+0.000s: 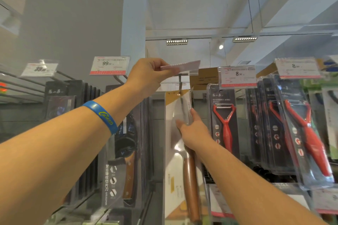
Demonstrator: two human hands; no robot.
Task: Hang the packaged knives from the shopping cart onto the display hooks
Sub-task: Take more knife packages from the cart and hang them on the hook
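Store racks hung with red-handled peeler packs (225, 124) stood right of our hands, and our left hand (148, 74) pinched the white-and-pink price label (182, 65) upward, just above the metal display hook (180, 81). Below it, our right hand (192, 129) gripped the white-carded, clear-fronted wooden-handled knife pack (173, 160), its top hole at the hook. We judged the hole might miss the tip, or the label, once released, might knock the pack loose.
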